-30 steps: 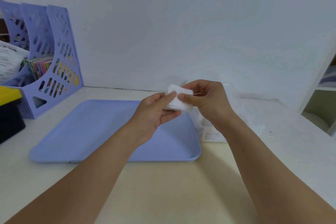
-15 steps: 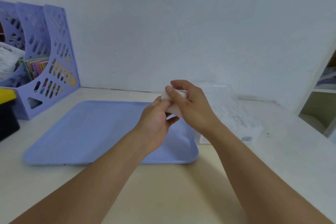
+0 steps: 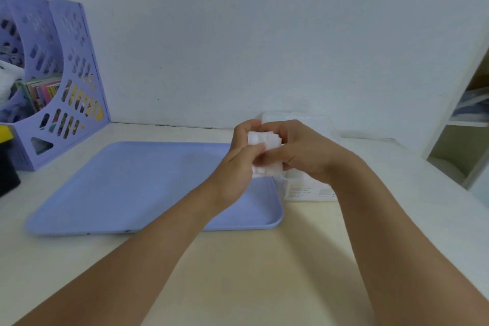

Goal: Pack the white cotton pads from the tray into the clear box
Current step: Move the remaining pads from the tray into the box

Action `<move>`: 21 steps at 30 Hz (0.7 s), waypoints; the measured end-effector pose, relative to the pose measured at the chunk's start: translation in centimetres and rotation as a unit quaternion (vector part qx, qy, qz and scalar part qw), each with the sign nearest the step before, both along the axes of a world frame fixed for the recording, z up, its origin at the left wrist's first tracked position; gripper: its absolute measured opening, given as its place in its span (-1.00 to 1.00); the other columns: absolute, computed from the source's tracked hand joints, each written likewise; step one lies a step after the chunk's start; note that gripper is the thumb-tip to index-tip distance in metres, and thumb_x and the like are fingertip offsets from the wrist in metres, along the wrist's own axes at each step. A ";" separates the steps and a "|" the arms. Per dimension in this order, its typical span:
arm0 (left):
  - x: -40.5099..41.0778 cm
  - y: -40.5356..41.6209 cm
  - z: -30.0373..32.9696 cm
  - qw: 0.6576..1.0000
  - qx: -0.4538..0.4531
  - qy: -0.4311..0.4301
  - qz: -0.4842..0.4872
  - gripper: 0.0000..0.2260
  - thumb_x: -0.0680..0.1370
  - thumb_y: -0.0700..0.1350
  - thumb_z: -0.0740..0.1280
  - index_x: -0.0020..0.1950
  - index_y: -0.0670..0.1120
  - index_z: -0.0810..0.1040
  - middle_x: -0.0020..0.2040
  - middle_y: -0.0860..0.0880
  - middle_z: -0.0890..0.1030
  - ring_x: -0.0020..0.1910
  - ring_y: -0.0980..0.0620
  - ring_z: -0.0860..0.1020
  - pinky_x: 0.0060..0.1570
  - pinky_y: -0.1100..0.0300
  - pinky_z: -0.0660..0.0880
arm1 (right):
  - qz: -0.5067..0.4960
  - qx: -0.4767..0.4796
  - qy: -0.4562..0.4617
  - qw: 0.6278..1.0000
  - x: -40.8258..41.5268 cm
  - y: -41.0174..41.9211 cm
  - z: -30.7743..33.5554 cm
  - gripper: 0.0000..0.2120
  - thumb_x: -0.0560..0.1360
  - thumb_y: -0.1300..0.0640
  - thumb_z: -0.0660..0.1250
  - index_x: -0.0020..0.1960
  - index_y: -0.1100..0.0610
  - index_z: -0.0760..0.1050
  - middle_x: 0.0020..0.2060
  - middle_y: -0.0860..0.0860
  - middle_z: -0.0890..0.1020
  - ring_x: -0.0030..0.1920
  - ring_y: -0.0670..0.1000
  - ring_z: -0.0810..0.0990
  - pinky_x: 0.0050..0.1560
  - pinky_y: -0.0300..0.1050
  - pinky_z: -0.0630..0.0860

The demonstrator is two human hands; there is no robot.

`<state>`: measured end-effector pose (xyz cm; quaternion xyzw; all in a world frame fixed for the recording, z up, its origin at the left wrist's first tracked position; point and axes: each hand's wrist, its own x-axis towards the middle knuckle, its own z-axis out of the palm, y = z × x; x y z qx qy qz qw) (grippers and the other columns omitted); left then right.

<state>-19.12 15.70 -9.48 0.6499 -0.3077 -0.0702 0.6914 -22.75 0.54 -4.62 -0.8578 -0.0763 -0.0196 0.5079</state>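
Cotton pads (image 3: 264, 152), a white stack, pinched between both hands above the right end of the tray (image 3: 148, 182). Left hand (image 3: 235, 167) wrapped round the stack's left side, thumb across the front. Right hand (image 3: 304, 152) curled round the right side, fingers over the top edge. No pads visible on the blue tray floor. Clear box (image 3: 308, 189) just beside the tray's right rim on the desk (image 3: 251, 272), partly hidden behind the right hand; whether lid open or shut, impossible to tell from here.

Step in hand, by appearances: squaring the stack before lowering it into the box. To do it well:
- Keep edges flush by pressing evenly from both sides, not squeezing hard enough to buckle soft cotton.
- Hold the stack upright or flat to match the box opening, then carry it rightward and down as one block.
- Release only once the bottom pad rests inside, so none fan out or slip over the wall.
- Watch loose top pads; light material, prone to shifting.

Purple file rack (image 3: 58, 82) at far left, well apart from the work.
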 end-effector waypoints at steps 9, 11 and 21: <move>0.2 -0.3 -3.0 0.909 0.228 -0.330 0.109 -0.56 0.53 0.12 0.42 0.35 0.08 0.39 0.14 0.28 0.34 0.09 0.42 0.35 -0.04 0.48 0.33 | -0.205 0.175 0.011 0.963 -0.7 -4.6 1.3 -0.89 0.50 0.17 0.49 -0.05 0.20 0.61 -0.27 0.05 0.66 -0.29 0.00 0.67 -0.38 -0.21 0.54; 0.2 -0.9 -3.2 0.909 0.233 -0.328 0.106 -0.62 0.53 0.14 0.42 0.27 0.08 0.42 0.05 0.28 0.34 0.05 0.43 0.36 -0.10 0.49 0.32 | -0.172 0.162 0.033 0.971 -0.7 -4.4 1.2 -0.82 0.53 0.15 0.46 0.06 0.23 0.61 -0.22 0.09 0.70 -0.25 0.05 0.72 -0.41 -0.22 0.51; 1.0 -0.8 -3.8 0.886 0.305 -0.335 0.099 -0.72 0.54 0.26 0.33 0.12 0.13 0.45 -0.08 0.18 0.46 -0.11 0.25 0.42 -0.18 0.24 0.42 | -0.199 -0.020 0.141 0.970 -0.3 -3.9 0.2 -0.76 0.51 0.16 0.49 0.14 0.19 0.57 -0.06 0.18 0.64 -0.20 0.13 0.57 -0.41 -0.18 0.45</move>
